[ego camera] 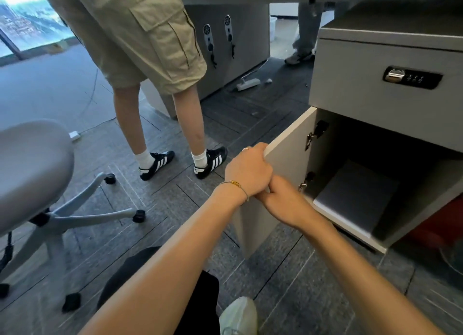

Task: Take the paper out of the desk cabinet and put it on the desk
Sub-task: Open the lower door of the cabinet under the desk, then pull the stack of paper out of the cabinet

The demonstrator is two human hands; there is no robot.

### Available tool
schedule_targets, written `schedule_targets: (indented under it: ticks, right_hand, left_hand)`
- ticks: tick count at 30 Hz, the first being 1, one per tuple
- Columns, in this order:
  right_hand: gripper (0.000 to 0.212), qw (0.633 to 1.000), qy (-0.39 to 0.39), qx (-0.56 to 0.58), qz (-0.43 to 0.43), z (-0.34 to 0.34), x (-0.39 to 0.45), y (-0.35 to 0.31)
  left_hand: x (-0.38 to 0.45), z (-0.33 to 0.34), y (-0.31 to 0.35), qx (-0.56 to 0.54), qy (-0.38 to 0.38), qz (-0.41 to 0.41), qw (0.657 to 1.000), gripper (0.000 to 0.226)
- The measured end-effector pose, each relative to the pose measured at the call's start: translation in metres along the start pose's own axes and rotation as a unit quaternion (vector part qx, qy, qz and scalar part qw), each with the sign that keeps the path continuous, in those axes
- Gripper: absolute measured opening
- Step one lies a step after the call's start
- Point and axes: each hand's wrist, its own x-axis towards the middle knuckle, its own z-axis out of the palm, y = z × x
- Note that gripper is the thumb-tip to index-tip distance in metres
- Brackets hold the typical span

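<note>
With the left hand (246,170) clenched over the open cabinet door (283,174) and the right hand's (280,200) fingers hidden behind it, the paper (355,197) lies flat on the cabinet floor, probably light and floppy, best pinched at its near edge.

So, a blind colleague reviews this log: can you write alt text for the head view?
Left hand grips the top edge of the open pale grey cabinet door, right hand beside it. Inside the desk cabinet lies a flat grey sheet of paper.

grey cabinet (375,89) | khaki shorts (140,34) | black white-striped shoes (210,160)
</note>
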Motion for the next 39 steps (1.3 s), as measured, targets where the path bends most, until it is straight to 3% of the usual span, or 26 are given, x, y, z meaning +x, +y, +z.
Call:
schedule_targets:
  ticks: [3,7,15,20,26,30,34,39]
  right_hand:
    - [0.038,0.999,0.006,-0.040,-0.035,0.004,0.009,0.004]
    - [0.032,0.994,0.031,-0.097,-0.038,0.004,0.012,0.014]
    - [0.024,0.990,0.105,-0.096,0.009,-0.017,-0.002,0.049]
    - [0.027,0.982,0.146,-0.107,0.053,-0.037,-0.016,0.077]
    - [0.033,0.964,0.197,-0.139,0.114,-0.062,-0.027,0.134]
    - [0.041,0.951,0.188,-0.142,0.202,-0.074,-0.035,0.193]
    - [0.052,0.928,0.101,-0.190,0.304,-0.084,-0.036,0.261]
    - [0.045,0.907,0.043,-0.208,0.364,-0.096,0.001,0.332]
  left_hand:
    - [0.006,0.000,-0.007,0.026,0.024,0.010,0.999,0.045]
    - [0.012,0.002,-0.014,0.057,0.056,0.037,0.996,0.035]
    - [0.012,0.016,-0.009,0.165,0.141,0.069,0.974,0.047]
    - [0.009,0.052,0.012,0.175,0.199,0.229,0.937,0.052]
    - [0.040,0.134,0.034,0.189,0.061,0.301,0.933,0.045]
    - [0.075,0.194,0.030,0.186,-0.045,0.256,0.948,0.049]
    - [0.104,0.251,0.013,0.154,-0.131,0.182,0.962,0.052]
    - [0.116,0.307,-0.031,0.109,-0.189,0.129,0.967,0.055]
